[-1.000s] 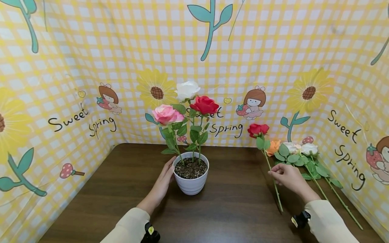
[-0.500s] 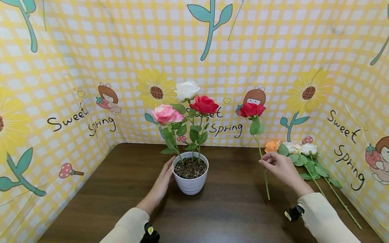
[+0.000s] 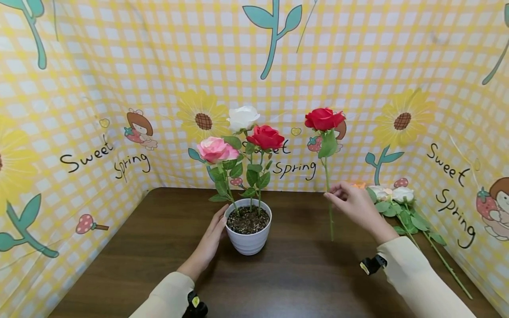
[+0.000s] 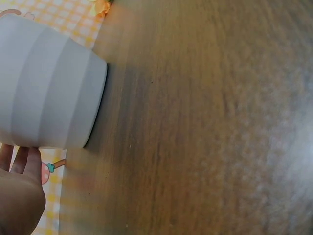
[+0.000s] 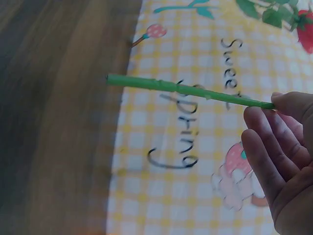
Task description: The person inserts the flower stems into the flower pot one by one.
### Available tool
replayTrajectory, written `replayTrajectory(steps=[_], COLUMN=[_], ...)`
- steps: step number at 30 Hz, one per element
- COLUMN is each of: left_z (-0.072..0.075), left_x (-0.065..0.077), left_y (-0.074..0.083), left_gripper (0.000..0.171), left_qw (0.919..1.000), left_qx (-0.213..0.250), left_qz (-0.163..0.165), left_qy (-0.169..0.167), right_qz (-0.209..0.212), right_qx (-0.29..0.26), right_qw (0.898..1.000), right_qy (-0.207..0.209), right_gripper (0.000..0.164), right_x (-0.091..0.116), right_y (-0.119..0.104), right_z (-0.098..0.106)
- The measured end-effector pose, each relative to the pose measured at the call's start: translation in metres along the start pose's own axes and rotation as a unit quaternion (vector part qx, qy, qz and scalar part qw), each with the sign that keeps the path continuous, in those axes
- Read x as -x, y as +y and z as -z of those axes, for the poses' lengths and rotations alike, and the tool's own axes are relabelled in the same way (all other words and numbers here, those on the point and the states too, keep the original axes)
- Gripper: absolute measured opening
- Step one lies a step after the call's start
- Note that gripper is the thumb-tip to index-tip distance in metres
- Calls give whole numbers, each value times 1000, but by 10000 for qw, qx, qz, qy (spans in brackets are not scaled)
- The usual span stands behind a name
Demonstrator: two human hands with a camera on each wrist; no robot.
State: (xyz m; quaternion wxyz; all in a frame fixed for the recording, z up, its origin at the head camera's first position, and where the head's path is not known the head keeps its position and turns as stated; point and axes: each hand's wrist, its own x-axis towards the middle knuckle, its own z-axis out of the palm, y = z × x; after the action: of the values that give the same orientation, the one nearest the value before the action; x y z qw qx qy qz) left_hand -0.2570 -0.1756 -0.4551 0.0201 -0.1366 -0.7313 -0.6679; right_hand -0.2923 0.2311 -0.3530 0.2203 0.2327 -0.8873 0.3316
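Note:
A white ribbed flowerpot (image 3: pixel 248 242) filled with dark soil stands on the table. Planted in it are a pink rose (image 3: pixel 217 150), a white rose (image 3: pixel 243 118) and a red rose (image 3: pixel 265 137). My left hand (image 3: pixel 211 232) rests its straight fingers against the pot's left side; the left wrist view shows the fingertips (image 4: pixel 33 159) at the pot wall. To the right of the pot, my right hand (image 3: pixel 355 205) pinches the green stem (image 5: pixel 195 91) of another red rose (image 3: pixel 324 119) between thumb and fingers. That rose is upright, bloom on top, its stem's lower end raised over the table.
On the right of the brown wooden table (image 3: pixel 159 274) lie several loose roses, among them white ones (image 3: pixel 403 194) and an orange one (image 3: pixel 359 186) partly hidden by my right hand. Yellow checked cloth (image 3: pixel 350 66) surrounds the table at the back and sides.
My right hand has lifted the red rose up and leftward, away from the loose roses, and the stem has swung from slanted to nearly vertical. My left hand stays at the pot.

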Motion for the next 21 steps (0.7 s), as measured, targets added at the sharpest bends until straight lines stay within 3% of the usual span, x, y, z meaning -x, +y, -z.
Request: replayTrajectory(steps=[7, 17, 21], left_z=[0, 0, 0], left_x=[0, 0, -1], left_y=[1, 0, 0], left_gripper=[51, 50, 50], left_qw=[10000, 10000, 10000], left_qx=[-18, 28, 25], left_qz=[32, 15, -6], left_qy=[-24, -12, -19], right_qz=[600, 977, 1189], right_qx=[-296, -1178, -1299], right_qw=[9971, 9866, 9826], right_qy=[373, 566, 587], right_gripper=[11, 10, 11], right_x=[-15, -35, -41], right_y=[-26, -67, -80], right_z=[-5, -24, -32])
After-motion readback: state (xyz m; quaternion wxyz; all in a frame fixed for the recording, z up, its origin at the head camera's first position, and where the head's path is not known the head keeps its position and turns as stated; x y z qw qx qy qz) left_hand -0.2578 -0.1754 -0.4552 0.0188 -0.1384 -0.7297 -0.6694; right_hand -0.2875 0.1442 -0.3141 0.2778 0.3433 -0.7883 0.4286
